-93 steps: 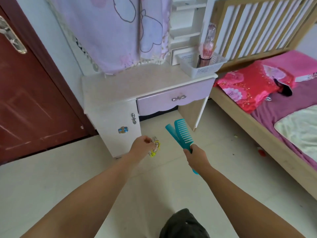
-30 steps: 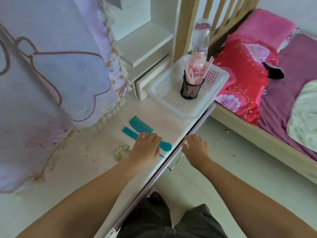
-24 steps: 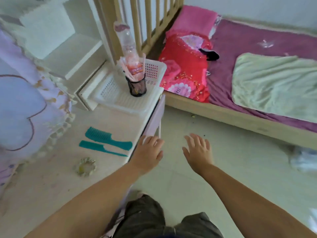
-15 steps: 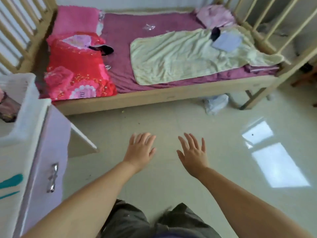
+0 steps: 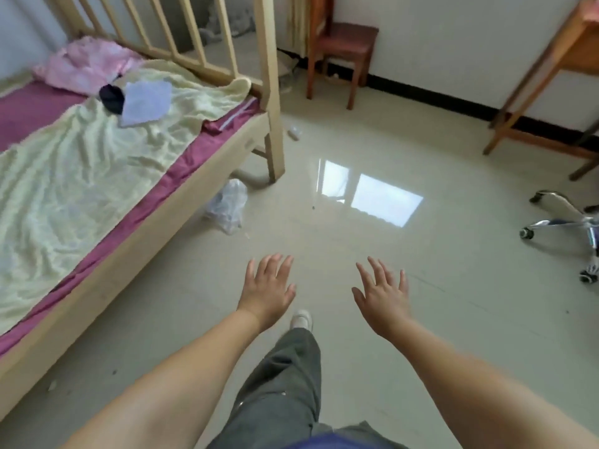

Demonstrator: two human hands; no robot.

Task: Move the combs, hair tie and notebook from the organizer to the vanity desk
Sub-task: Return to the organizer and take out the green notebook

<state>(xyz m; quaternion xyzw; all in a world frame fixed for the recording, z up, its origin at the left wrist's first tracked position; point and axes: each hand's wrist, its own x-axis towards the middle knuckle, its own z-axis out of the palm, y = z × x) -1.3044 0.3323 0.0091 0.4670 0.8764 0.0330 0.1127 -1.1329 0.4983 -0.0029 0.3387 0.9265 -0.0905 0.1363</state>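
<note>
Bare hands (image 5: pixel 267 291) (image 5: pixel 382 298), glossy tile floor (image 5: pixel 421 270)

Bare forearms, no sleeves in view, grey trousers (image 5: pixel 285 393), white shoe (image 5: pixel 301 319)

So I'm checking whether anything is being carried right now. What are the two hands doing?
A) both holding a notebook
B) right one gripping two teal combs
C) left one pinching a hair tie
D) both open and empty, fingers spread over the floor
D: the left hand and the right hand are both open with fingers spread, nothing in either, above the bare floor.
</note>
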